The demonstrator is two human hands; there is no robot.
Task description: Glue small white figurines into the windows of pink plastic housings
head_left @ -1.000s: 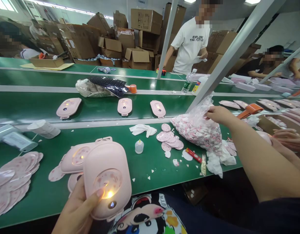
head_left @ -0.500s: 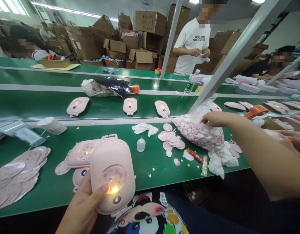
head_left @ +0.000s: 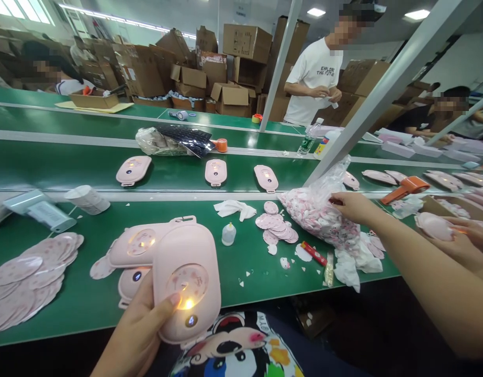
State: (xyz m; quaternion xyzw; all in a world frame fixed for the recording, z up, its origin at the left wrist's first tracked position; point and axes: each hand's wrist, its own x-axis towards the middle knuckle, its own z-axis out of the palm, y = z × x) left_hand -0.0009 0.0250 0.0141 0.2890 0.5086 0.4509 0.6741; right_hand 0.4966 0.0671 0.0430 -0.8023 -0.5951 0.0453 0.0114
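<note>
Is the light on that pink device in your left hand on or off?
On: a warm yellow glow shows through the round window of the pink device in the left hand.

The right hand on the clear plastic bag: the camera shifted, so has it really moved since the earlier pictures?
Yes: the right hand sits lower, toward the green belt's near edge, judged against the small white plastic bottle.

Your head-worn camera looks forward and down, close above your left hand [head_left: 129,330] and right hand [head_left: 355,206], across the green conveyor desk [head_left: 249,290] toward the stacked cardboard cartons [head_left: 247,44].
</note>
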